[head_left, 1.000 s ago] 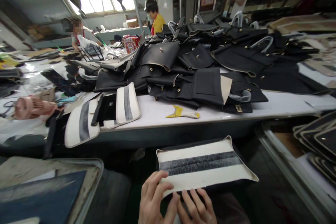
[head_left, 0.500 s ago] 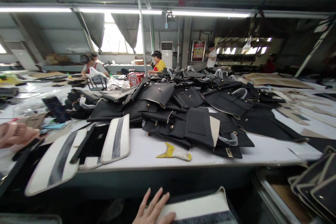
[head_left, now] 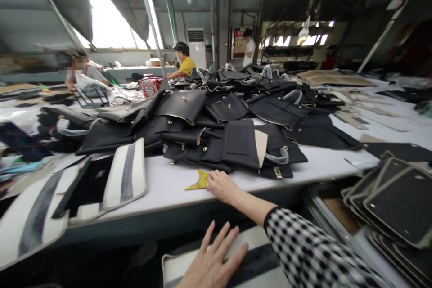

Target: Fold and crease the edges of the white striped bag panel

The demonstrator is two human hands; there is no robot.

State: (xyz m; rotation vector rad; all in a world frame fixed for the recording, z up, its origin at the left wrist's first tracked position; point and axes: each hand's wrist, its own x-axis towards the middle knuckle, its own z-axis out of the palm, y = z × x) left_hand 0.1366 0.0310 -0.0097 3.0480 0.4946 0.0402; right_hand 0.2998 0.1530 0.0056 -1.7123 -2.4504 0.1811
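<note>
At the near table edge, my right hand is closed around the handle of a flat yellow scraper with a flared, forked end. The scraper lies on the white table top, and my fingers hide its pale handle. Lower down, my left hand is spread with its fingers apart over a white panel with a dark stripe, below the table edge. The palm appears to rest on that panel. Black leather bag pieces with gold-coloured fittings lie just beyond my right hand.
White panels with dark stripes lie on the table at left. Dark edged panels are stacked at right, beside a metal-edged frame. A large heap of black bags covers the middle. Other people are across the table.
My right hand has come into view from the right and closed on the scraper's handle. My left hand has moved slightly up and right, still spread. The view has shifted.
</note>
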